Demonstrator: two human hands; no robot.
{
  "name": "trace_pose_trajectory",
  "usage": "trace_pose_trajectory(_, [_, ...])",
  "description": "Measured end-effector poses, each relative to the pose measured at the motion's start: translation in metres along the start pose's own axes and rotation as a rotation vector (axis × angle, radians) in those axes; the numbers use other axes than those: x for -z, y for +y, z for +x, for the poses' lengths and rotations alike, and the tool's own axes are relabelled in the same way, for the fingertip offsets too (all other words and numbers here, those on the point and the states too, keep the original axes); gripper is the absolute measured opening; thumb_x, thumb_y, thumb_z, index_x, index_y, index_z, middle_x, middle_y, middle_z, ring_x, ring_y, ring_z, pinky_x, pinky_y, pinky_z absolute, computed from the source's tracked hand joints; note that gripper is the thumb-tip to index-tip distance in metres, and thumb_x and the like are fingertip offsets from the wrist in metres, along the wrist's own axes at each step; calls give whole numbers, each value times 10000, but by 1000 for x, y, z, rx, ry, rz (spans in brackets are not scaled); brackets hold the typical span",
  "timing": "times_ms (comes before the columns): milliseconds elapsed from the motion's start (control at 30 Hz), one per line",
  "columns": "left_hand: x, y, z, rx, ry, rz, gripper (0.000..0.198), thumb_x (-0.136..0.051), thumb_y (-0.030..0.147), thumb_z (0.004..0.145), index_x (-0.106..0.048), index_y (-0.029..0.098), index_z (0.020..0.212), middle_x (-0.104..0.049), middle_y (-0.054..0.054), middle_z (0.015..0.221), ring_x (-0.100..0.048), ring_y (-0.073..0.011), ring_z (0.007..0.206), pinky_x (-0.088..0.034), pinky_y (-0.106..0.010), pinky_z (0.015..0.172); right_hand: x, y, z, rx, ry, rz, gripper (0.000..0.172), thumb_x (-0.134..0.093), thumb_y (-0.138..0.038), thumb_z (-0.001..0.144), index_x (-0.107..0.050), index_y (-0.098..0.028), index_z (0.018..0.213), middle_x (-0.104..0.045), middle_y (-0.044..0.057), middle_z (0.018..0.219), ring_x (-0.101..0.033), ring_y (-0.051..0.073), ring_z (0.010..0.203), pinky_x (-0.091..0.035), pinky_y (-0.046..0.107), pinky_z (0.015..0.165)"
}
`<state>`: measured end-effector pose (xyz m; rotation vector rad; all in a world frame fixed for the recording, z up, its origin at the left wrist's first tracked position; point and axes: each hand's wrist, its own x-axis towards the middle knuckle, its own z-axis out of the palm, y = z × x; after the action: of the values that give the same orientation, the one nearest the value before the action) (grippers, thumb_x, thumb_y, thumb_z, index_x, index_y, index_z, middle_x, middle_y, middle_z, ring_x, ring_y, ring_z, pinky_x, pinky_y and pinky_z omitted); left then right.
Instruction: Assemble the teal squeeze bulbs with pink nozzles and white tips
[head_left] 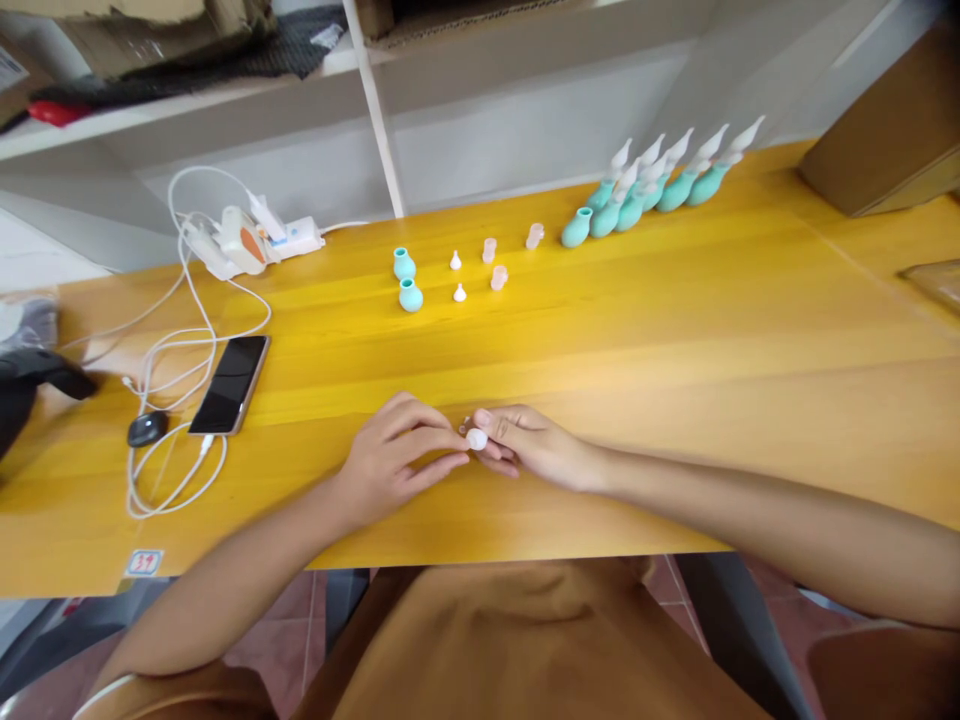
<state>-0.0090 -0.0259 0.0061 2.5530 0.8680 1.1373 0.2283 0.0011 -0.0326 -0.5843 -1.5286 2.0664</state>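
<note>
My left hand (394, 452) and my right hand (529, 443) meet at the near edge of the yellow table (675, 330). Together their fingertips pinch a small whitish plastic piece (477, 438). Farther back lie two loose teal bulbs (406, 279), two small white cone tips (457, 275) and three clear pinkish caps (499, 262). At the back right stands a row of assembled teal bulbs with white nozzles (660, 180), leaning to the right.
A black phone (230, 383) lies at the left on a white cable (176, 350), beside a small black object (147, 428). A white power strip with chargers (251, 240) sits at the back left. A cardboard box (889, 130) stands at the far right. White shelving rises behind the table.
</note>
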Motion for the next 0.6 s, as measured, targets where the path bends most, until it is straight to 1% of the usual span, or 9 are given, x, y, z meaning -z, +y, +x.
trace_pose_trajectory(233, [1,1,-1,-31,-33,59,142,-744,257,1042,-717,249,1181,-744,-28,1001,-675,-153,861,-575,-309,818,1,1,2,22,5,21,614,-478,-731,1099,-481,-216,763,-473,-59,605,-393,103,532,-300,290,579])
trace_pose_trajectory(467, [1,0,-1,-40,-34,51,171,-746,160,1017,-718,229,1171,-737,-28,984,-662,-148,845,-566,-304,817,1,1,1,35,1,11,585,-470,-688,1122,-500,-210,786,-462,-63,605,-396,100,530,-293,287,567])
trace_pose_trajectory(600, [1,0,0,-44,-32,47,173,-746,149,1015,-722,223,1169,-738,-30,975,-656,-148,837,-558,-302,802,1,1,1,38,1,-7,583,-464,-681,1126,-497,-210,785,-467,-61,606,-403,100,534,-307,288,571])
